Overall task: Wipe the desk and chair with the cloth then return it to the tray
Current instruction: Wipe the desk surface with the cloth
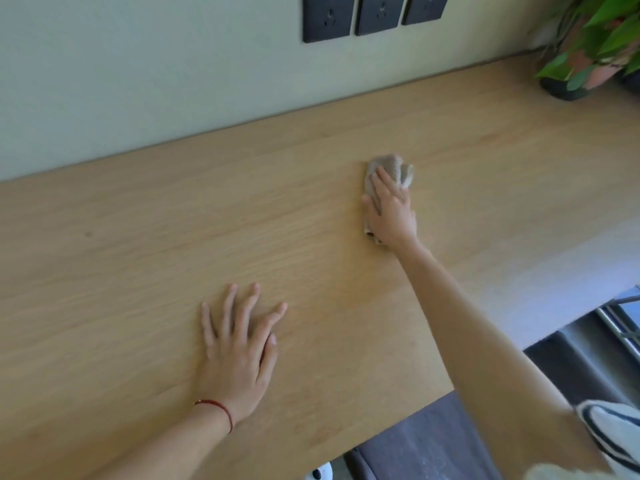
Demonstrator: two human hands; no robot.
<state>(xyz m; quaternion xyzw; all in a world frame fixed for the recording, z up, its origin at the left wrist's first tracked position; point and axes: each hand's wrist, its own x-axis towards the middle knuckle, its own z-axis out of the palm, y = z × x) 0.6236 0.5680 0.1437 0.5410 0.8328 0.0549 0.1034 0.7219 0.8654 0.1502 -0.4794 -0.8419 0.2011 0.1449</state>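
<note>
Desk (138,258): light wood-grain top, runs along a pale wall w/ three dark socket plates (377,13) above it. Surface bare apart from items noted below.

Right hand (389,211): arm stretched fwd across desk, palm down, fingers spread flat over the cloth (393,168), pressing it onto the top. Not a closed grip; hand lies flat on fabric.

Cloth: grey-beige, bunched, lying on desk roughly mid-depth, right of centre. Far end shows beyond fingertips, a small bit at the wrist side. Edges blurred.

Left hand (239,348): flat on desk nearer the front edge, fingers splayed wide, holding nothing. Red string bracelet (216,408) at wrist. Well apart from cloth.

Chair (426,441): dark grey seat, partly under desk front edge, lower right.

Potted plant (588,46): far right corner of desk, green leaves, dark pot.

Tray: can't be made out.
</note>
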